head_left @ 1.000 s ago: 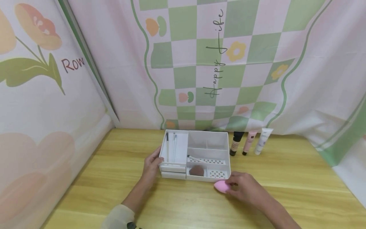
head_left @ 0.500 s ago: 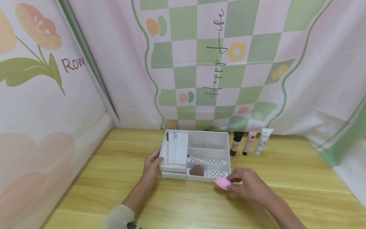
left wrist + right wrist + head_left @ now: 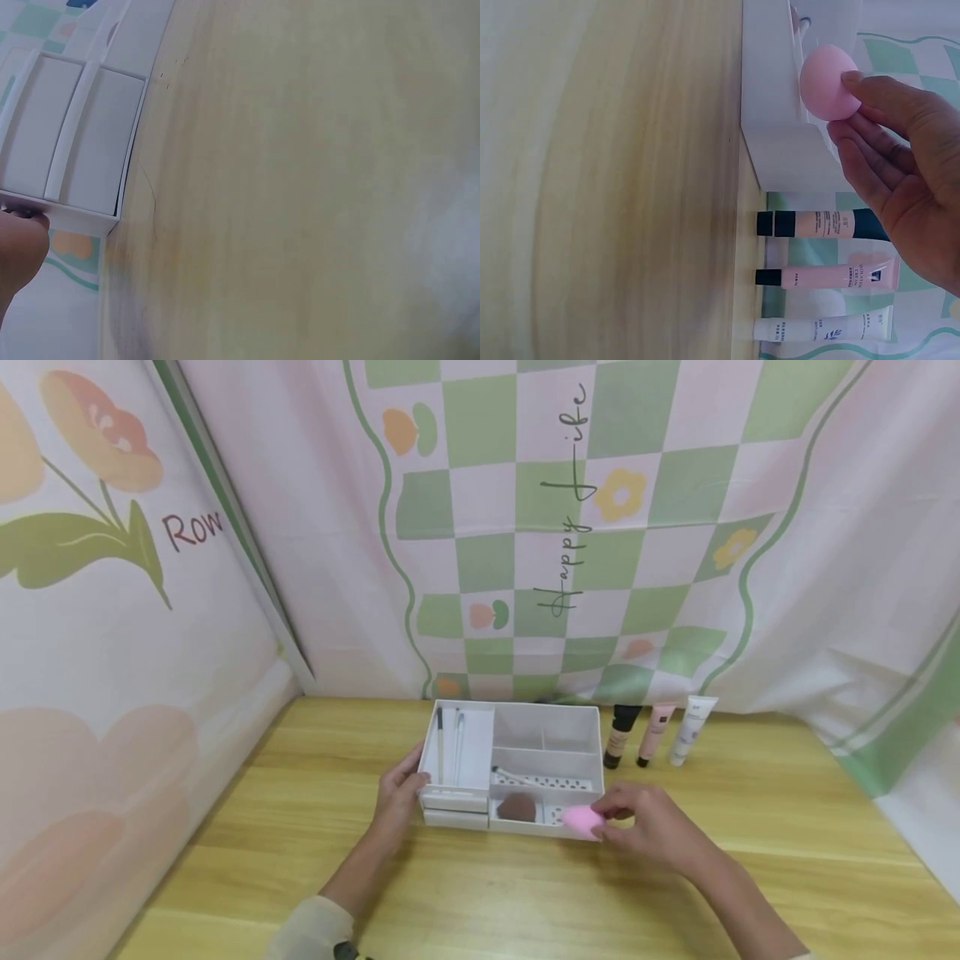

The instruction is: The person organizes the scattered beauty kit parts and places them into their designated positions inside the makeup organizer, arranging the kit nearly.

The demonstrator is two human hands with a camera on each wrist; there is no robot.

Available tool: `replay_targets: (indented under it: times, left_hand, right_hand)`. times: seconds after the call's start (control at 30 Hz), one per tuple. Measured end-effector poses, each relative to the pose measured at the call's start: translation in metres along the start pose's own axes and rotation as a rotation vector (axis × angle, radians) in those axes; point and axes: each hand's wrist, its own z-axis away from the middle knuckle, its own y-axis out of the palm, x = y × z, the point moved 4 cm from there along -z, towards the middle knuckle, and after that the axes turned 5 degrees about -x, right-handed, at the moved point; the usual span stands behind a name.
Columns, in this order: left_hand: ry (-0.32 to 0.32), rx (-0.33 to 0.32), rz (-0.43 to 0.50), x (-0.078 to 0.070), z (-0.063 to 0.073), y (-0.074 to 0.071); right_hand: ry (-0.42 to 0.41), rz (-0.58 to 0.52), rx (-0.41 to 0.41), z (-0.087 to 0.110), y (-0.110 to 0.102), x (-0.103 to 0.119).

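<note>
The sponge [image 3: 581, 821], likely soft, is aptly pinched at one end by the right hand [image 3: 643, 822], the box [image 3: 455, 819] gripped by the left hand [image 3: 397, 792].

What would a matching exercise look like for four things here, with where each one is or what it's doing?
1. Pink sponge
2. White tube
3. Pink tube
4. Left hand

A. Middle of the tube row
B. Gripping the white box
C. Right end of the tube row, head view
D. Pinched by the right hand

Pairs: 1-D, 2-C, 3-A, 4-B
</note>
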Motion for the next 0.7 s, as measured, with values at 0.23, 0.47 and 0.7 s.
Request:
replay_targets:
  times: [0.23,0.47,0.7]
  left_hand:
    - [0.001,-0.003,-0.012,0.001,-0.001,0.0]
    - [-0.005,-0.005,-0.016,0.002,-0.001,0.0]
    - [-0.007,-0.004,-0.017,0.003,-0.002,-0.001]
  right_hand:
    - [0.008,0.011,0.003,-0.01,0.004,0.0]
    - [0.023,0.016,0.01,-0.019,0.009,-0.001]
    - [0.001,0.063,0.038,-0.026,0.012,0.003]
